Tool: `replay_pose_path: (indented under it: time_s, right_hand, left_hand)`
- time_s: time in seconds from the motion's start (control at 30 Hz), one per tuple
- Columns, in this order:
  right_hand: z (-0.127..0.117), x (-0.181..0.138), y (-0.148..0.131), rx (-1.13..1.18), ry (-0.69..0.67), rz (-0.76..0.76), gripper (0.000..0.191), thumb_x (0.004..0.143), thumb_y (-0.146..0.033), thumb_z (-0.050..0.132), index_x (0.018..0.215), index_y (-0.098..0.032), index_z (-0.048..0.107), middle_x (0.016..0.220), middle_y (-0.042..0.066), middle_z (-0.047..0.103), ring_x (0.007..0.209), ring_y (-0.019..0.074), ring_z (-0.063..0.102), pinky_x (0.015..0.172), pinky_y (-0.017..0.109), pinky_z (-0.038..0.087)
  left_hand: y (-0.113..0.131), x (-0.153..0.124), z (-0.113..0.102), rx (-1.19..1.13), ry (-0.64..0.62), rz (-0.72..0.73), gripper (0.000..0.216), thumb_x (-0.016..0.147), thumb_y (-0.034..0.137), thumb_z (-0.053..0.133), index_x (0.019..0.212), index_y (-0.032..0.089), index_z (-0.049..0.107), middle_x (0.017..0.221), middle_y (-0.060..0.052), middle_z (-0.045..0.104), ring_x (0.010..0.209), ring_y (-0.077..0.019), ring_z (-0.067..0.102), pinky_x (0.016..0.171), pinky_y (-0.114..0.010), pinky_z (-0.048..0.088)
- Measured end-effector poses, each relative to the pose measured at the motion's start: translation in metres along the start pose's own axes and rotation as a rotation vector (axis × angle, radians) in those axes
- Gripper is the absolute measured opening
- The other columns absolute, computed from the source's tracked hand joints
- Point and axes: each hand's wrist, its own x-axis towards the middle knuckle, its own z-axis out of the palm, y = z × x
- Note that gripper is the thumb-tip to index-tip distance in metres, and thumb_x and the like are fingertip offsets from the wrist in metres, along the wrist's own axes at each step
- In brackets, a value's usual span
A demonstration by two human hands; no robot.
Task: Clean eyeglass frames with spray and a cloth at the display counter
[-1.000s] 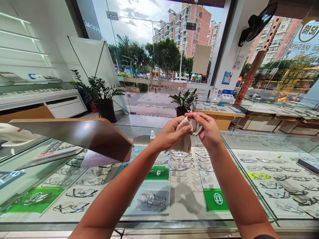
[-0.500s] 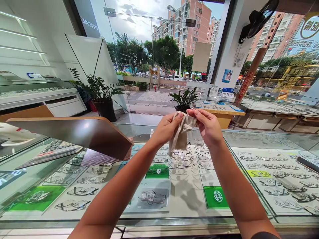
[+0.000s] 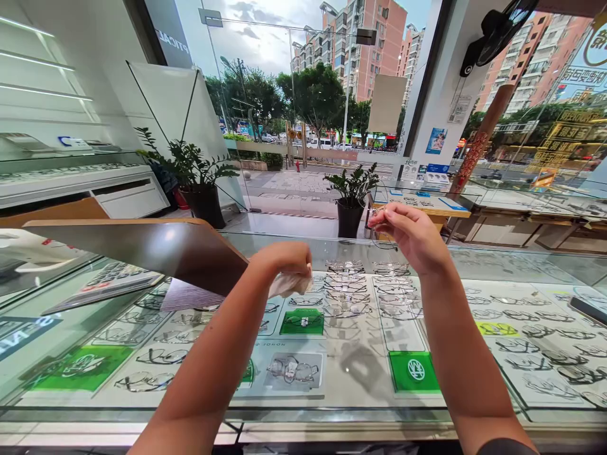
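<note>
My left hand [image 3: 283, 260] is closed around a crumpled beige cloth [image 3: 290, 284] and sits low, just above the glass counter [image 3: 332, 404]. My right hand [image 3: 408, 235] is raised at chest height, its fingers pinched on a thin-framed pair of glasses [image 3: 383, 235] whose lens hangs faintly below the fingertips. The two hands are apart. Rows of spectacle frames [image 3: 348, 294] lie in the display case under the glass, right below both hands.
A tilted counter mirror [image 3: 142, 249] stands at the left on the glass. Green brand cards [image 3: 413, 371] lie inside the case. A potted plant [image 3: 351, 197] stands beyond the counter, a bigger plant [image 3: 194, 177] at the left. A dark phone [image 3: 588, 309] lies at the far right.
The hands, together on the cloth and glasses before, have parted: my left hand dropped to the counter with the cloth, while my right hand stayed up with the glasses.
</note>
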Motion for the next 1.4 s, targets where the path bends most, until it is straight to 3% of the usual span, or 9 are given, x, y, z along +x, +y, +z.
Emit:
replay_pose_path:
  time_s: [0.13, 0.3, 0.4, 0.5, 0.6, 0.67, 0.73, 1.1, 1.4]
  right_hand:
    - [-0.003, -0.003, -0.005, -0.065, -0.079, 0.019, 0.022, 0.091, -0.048, 0.079, 0.082, -0.028, 0.080, 0.093, 0.006, 0.077, 0.093, 0.0231, 0.068, 0.090, 0.042, 0.056]
    - [-0.004, -0.004, -0.005, -0.086, -0.142, 0.013, 0.022, 0.094, -0.045, 0.076, 0.081, -0.028, 0.079, 0.094, 0.005, 0.077, 0.096, 0.0235, 0.068, 0.092, 0.042, 0.054]
    - [-0.005, -0.004, -0.006, -0.098, -0.171, 0.019, 0.023, 0.094, -0.044, 0.075, 0.079, -0.027, 0.077, 0.092, 0.005, 0.076, 0.095, 0.0227, 0.068, 0.093, 0.041, 0.053]
    - [-0.005, -0.005, -0.006, -0.113, -0.196, 0.018, 0.024, 0.095, -0.044, 0.074, 0.079, -0.026, 0.076, 0.090, 0.004, 0.076, 0.094, 0.0219, 0.068, 0.093, 0.040, 0.052]
    - [-0.005, -0.005, -0.007, -0.107, -0.199, 0.017, 0.024, 0.095, -0.043, 0.074, 0.079, -0.025, 0.076, 0.089, 0.004, 0.076, 0.093, 0.0215, 0.068, 0.093, 0.039, 0.052]
    - [-0.005, -0.006, -0.008, -0.087, -0.196, 0.020, 0.023, 0.094, -0.042, 0.075, 0.078, -0.026, 0.076, 0.089, 0.003, 0.075, 0.092, 0.0211, 0.067, 0.093, 0.039, 0.052]
    - [-0.006, -0.006, -0.010, -0.081, -0.203, 0.023, 0.023, 0.094, -0.042, 0.075, 0.077, -0.026, 0.076, 0.088, 0.003, 0.075, 0.091, 0.0210, 0.067, 0.093, 0.038, 0.052]
    - [-0.007, -0.011, -0.019, -0.168, -0.325, 0.045, 0.026, 0.097, -0.044, 0.072, 0.080, -0.025, 0.078, 0.085, 0.003, 0.075, 0.086, 0.0201, 0.067, 0.090, 0.039, 0.051]
    - [-0.008, -0.012, -0.023, -0.207, -0.354, 0.038, 0.025, 0.097, -0.044, 0.073, 0.081, -0.025, 0.078, 0.088, 0.004, 0.076, 0.089, 0.0212, 0.069, 0.093, 0.041, 0.053]
  left_hand:
    - [-0.028, 0.033, 0.034, 0.036, -0.011, -0.019, 0.032, 0.069, 0.030, 0.096, 0.064, 0.017, 0.067, 0.050, 0.004, 0.057, 0.046, -0.0124, 0.053, 0.050, -0.026, 0.041]
    - [-0.034, 0.049, 0.045, 0.080, 0.090, 0.079, 0.032, 0.105, 0.042, 0.068, 0.123, 0.015, 0.069, 0.114, -0.007, 0.073, 0.095, -0.0178, 0.073, 0.082, -0.035, 0.065]
    - [-0.031, 0.036, 0.027, 0.109, 0.197, 0.085, 0.029, 0.092, 0.039, 0.083, 0.104, 0.015, 0.074, 0.095, -0.006, 0.074, 0.089, -0.0210, 0.072, 0.079, -0.037, 0.062]
    - [-0.005, 0.007, 0.001, 0.121, 0.366, 0.067, 0.028, 0.073, 0.034, 0.095, 0.078, 0.018, 0.073, 0.066, -0.006, 0.067, 0.082, -0.0290, 0.073, 0.074, -0.038, 0.056]
    - [0.044, -0.026, -0.018, 0.116, 0.770, 0.313, 0.048, 0.088, 0.043, 0.084, 0.131, 0.025, 0.073, 0.119, -0.012, 0.079, 0.112, -0.0318, 0.073, 0.098, -0.045, 0.056]
    - [0.075, -0.040, -0.021, 0.133, 0.859, 0.578, 0.077, 0.089, 0.047, 0.084, 0.156, 0.024, 0.054, 0.153, -0.017, 0.065, 0.137, -0.0333, 0.063, 0.111, -0.047, 0.053]
    - [0.096, -0.047, -0.020, 0.148, 0.899, 0.738, 0.087, 0.089, 0.048, 0.085, 0.163, 0.023, 0.045, 0.160, -0.018, 0.057, 0.146, -0.0336, 0.057, 0.117, -0.048, 0.051]
    - [0.102, -0.047, -0.019, 0.089, 0.882, 0.837, 0.055, 0.089, 0.048, 0.086, 0.135, 0.022, 0.071, 0.130, -0.013, 0.078, 0.123, -0.0301, 0.071, 0.110, -0.048, 0.054]
    - [0.103, -0.044, -0.018, 0.099, 0.941, 0.935, 0.052, 0.086, 0.053, 0.088, 0.127, 0.025, 0.074, 0.113, -0.009, 0.080, 0.106, -0.0243, 0.074, 0.095, -0.041, 0.058]
